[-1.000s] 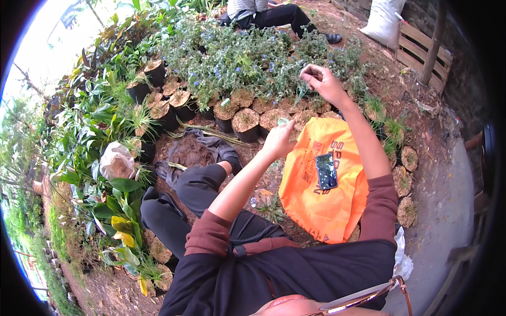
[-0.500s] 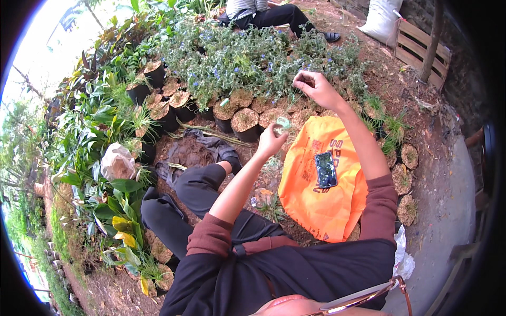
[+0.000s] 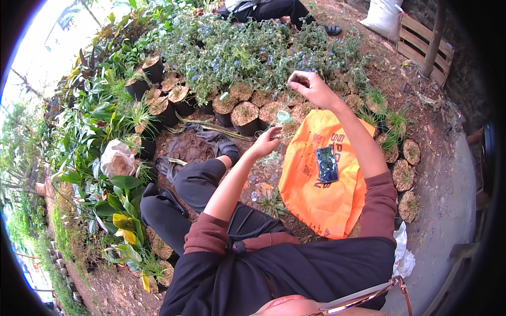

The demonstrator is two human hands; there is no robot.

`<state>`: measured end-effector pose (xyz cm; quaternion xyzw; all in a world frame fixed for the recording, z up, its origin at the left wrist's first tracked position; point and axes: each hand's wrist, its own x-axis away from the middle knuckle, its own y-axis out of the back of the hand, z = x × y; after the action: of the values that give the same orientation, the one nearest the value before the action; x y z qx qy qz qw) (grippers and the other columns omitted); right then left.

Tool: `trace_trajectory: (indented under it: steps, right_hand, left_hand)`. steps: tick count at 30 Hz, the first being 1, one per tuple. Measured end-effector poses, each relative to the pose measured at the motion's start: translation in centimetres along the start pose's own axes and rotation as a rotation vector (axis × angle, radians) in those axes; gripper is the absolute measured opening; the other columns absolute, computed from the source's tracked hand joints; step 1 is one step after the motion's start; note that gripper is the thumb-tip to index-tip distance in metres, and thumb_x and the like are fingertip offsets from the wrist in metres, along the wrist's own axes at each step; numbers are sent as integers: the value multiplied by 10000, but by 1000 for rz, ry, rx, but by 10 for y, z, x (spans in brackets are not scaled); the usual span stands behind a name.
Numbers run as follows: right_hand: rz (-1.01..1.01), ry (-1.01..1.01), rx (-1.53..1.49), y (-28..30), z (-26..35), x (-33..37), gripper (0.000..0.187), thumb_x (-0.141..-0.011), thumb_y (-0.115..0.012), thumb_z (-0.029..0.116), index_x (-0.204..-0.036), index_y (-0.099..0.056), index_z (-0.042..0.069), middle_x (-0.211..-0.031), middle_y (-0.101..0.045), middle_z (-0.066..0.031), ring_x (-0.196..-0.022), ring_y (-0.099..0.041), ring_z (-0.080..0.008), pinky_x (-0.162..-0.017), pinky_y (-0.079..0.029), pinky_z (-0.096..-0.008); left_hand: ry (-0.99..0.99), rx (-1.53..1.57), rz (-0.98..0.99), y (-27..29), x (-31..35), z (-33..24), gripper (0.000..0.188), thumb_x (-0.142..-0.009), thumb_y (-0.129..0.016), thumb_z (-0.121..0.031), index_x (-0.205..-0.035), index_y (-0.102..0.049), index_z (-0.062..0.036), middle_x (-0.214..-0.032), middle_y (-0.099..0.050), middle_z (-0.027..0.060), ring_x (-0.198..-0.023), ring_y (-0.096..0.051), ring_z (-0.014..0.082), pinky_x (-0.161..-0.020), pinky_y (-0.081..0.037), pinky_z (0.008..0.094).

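Note:
My right hand (image 3: 312, 88) is raised over the far edge of the orange bag, fingers curled to the thumb in a pinch; whatever is in them is too small to make out. Lower and to the left, my left hand (image 3: 267, 142) has its fingers apart, nothing visible in them. Just beyond its fingertips is a small pale green, see-through piece (image 3: 283, 116), perhaps a coil of plastic string; I cannot tell whether it hangs or lies there. Beneath my right forearm, a dark phone (image 3: 327, 164) rests on the orange bag (image 3: 305, 197).
Soil-filled black pots (image 3: 245, 117) line the bed ahead, before blue-flowered plants (image 3: 247, 58). A dark cloth with soil (image 3: 192, 146) lies by my foot. Leafy plants (image 3: 124, 184) stand left. Another person's leg (image 3: 284, 11), a white sack (image 3: 382, 20) and a wooden pallet (image 3: 421, 45) are farther off.
My left hand has drawn back slightly from the green piece, its fingers now apart. My right hand has shifted a little to the left, still pinched.

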<state>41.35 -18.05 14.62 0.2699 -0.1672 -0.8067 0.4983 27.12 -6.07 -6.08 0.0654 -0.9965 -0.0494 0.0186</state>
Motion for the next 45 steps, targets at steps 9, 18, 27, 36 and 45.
trace_trajectory:
  steps: [9, 18, 27, 36, 45]
  right_hand:
    - [-251, 11, 180, 6, -5, 4, 135, -861, -547, 138, -822, -547, 10, -613, -457, 22, -562, -378, -52, -515, -339, -243]
    - [-72, -44, -78, -1, -6, -2, 114, -859, -557, 119, -821, -569, 11, -665, -469, 62, -607, -387, -22, -546, -342, -211]
    - [99, 33, -181, -33, 41, -14, 112, -864, -555, 114, -851, -570, 4, -717, -512, 41, -655, -430, -27, -592, -377, -208]
    - [195, 174, -79, -108, 86, -82, 116, -862, -564, 114, -845, -564, -1, -717, -513, 37, -662, -435, -27, -601, -373, -206]
    - [182, 443, -231, -278, 140, -164, 104, -837, -558, 76, -911, -572, 5, -682, -550, -1, -621, -495, -56, -552, -408, -230]
  left_hand:
    - [210, 312, -56, 7, 18, -26, 456, -857, -597, -235, -1234, -441, -33, -1082, -583, 82, -912, -575, 136, -764, -448, 265]
    - [-294, 41, -588, 22, 21, -81, 264, -849, -600, -209, -1037, -571, -25, -1004, -571, 80, -913, -563, 152, -800, -442, 290]
    - [-377, -329, -428, 43, 39, -144, 332, -799, -661, -246, -1040, -602, -24, -1153, -505, 64, -1080, -508, 185, -933, -379, 336]
    - [-362, -151, -658, 126, 111, -146, 254, -792, -658, -219, -927, -626, -6, -1035, -562, 54, -956, -543, 139, -790, -409, 266]
    - [-472, 137, -1050, 224, 234, -112, 145, -804, -634, -67, -927, -603, 4, -865, -590, 6, -729, -514, 41, -663, -406, 176]
